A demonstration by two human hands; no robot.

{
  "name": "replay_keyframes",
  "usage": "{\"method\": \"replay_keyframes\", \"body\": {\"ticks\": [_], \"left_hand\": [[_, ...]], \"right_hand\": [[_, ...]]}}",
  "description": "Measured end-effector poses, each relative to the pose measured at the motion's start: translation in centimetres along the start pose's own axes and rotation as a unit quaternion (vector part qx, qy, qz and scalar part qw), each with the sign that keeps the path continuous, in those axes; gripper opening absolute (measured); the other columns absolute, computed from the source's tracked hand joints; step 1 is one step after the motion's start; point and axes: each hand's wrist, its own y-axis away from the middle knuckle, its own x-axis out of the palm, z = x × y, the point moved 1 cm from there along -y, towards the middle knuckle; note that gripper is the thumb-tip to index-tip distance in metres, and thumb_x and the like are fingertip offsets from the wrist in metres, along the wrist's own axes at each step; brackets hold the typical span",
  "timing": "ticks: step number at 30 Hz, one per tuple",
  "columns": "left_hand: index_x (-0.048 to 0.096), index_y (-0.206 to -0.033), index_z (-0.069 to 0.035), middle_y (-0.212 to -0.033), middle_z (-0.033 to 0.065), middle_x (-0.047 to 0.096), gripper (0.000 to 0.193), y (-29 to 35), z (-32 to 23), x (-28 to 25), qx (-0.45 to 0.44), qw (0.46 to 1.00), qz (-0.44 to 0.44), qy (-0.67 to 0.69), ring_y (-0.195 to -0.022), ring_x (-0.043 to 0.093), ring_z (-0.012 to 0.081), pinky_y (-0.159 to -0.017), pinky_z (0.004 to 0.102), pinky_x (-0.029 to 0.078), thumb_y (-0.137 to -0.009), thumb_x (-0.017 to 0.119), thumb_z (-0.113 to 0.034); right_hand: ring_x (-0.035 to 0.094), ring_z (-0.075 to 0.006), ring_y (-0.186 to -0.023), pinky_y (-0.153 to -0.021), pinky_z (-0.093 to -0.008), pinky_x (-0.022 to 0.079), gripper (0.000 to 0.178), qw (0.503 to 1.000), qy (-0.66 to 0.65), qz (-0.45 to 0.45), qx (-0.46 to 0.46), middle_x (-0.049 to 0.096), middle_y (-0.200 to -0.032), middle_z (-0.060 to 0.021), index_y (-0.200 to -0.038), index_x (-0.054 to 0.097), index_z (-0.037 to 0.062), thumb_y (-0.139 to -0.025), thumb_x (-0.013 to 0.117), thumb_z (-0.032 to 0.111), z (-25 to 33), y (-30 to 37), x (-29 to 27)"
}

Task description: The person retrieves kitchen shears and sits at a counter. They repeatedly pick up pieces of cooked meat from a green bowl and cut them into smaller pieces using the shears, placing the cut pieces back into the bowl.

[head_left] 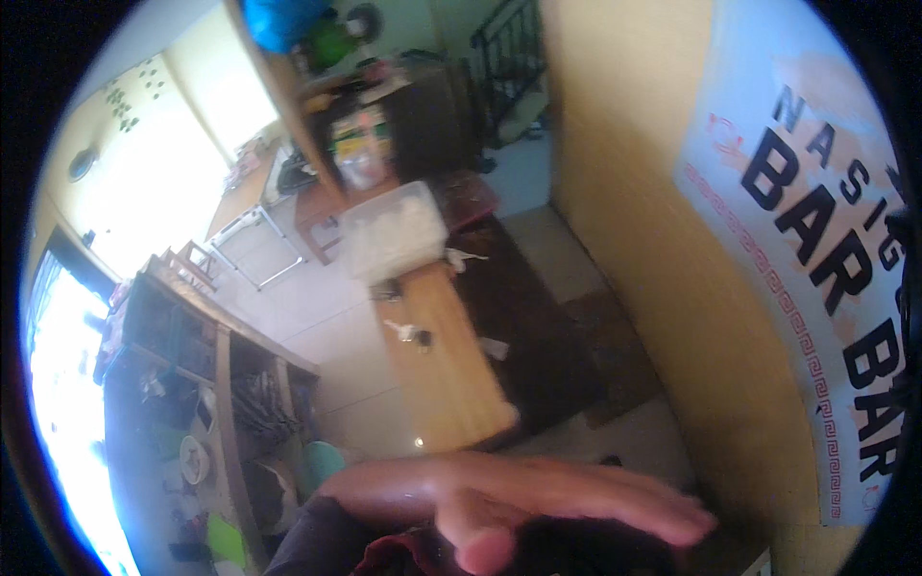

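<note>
Only my left hand [538,494] shows, reaching in from the lower left in a dark sleeve [322,538]. It stretches to the right across the lower edge, fingers out straight and thumb apart, with nothing in it. Beyond it stands a low wooden bench [451,374]. At the bench's far end sits a translucent plastic tub [394,235] with pale contents too blurred to name. A small whitish item with a dark part [411,333] lies on the bench top. My right hand is out of the picture.
A yellow wall [634,192] with a printed banner [797,240] runs along the right. Wooden shelving [226,384] with bowls and cloth stands at the left. Dark matting [538,326] lies beside the bench. Farther back are a folding table [240,197] and a dark cabinet [437,120].
</note>
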Motion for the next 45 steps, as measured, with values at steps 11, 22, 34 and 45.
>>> {"method": "replay_keyframes", "body": {"ticks": [11, 22, 34, 45], "left_hand": [[0.036, -0.145, -0.009, -0.154, 0.0137, 0.025, 0.075, -7.7, 25.1, -2.4, -0.210, 0.969, -0.118, -0.061, -0.144, 0.013, 0.0333, -0.115, 0.0499, 0.007, -0.092, 0.037, -0.063], [0.055, -0.128, -0.007, -0.127, 0.0171, 0.057, 0.041, 0.7, 37.1, -11.2, -0.603, 0.738, -0.152, -0.264, -0.117, 0.054, 0.0278, -0.100, 0.0393, 0.041, -0.094, 0.050, -0.029], [0.054, -0.127, -0.007, -0.119, 0.0207, 0.060, 0.051, -6.9, 33.2, -41.2, -0.541, 0.672, -0.299, -0.408, -0.111, 0.056, 0.0399, -0.096, 0.0468, 0.045, -0.086, 0.061, -0.038], [0.052, -0.129, -0.007, -0.124, 0.0207, 0.057, 0.053, -18.2, 28.0, -71.8, -0.437, 0.737, -0.201, -0.476, -0.113, 0.054, 0.0394, -0.095, 0.0494, 0.044, -0.085, 0.063, -0.036]], "right_hand": [[0.048, -0.0231, -0.124, -0.105, -0.0386, 0.036, 0.054, 0.993, 0.027, 0.058, -0.102, 0.053, -0.133, -0.0114, -0.135, 0.048, 0.0051, -0.094, 0.055, 0.040, -2.2, -5.6, -22.2], [0.052, -0.0237, -0.118, -0.102, -0.0386, 0.040, 0.045, 0.974, 0.016, 0.164, -0.155, 0.058, -0.127, -0.0106, -0.132, 0.053, 0.0064, -0.094, 0.056, 0.031, -0.8, -22.5, -19.9], [0.060, -0.0210, -0.065, -0.060, -0.0382, 0.050, 0.026, 0.913, 0.363, 0.021, -0.182, 0.068, -0.077, -0.0077, -0.099, 0.067, 0.0094, -0.084, 0.065, 0.031, -0.1, -41.2, -37.9], [0.060, -0.0230, -0.071, -0.066, -0.0387, 0.050, 0.027, 0.983, 0.154, 0.074, -0.063, 0.068, -0.081, -0.0084, -0.098, 0.067, 0.0084, -0.084, 0.065, 0.032, 26.7, -53.4, -36.2]]}}
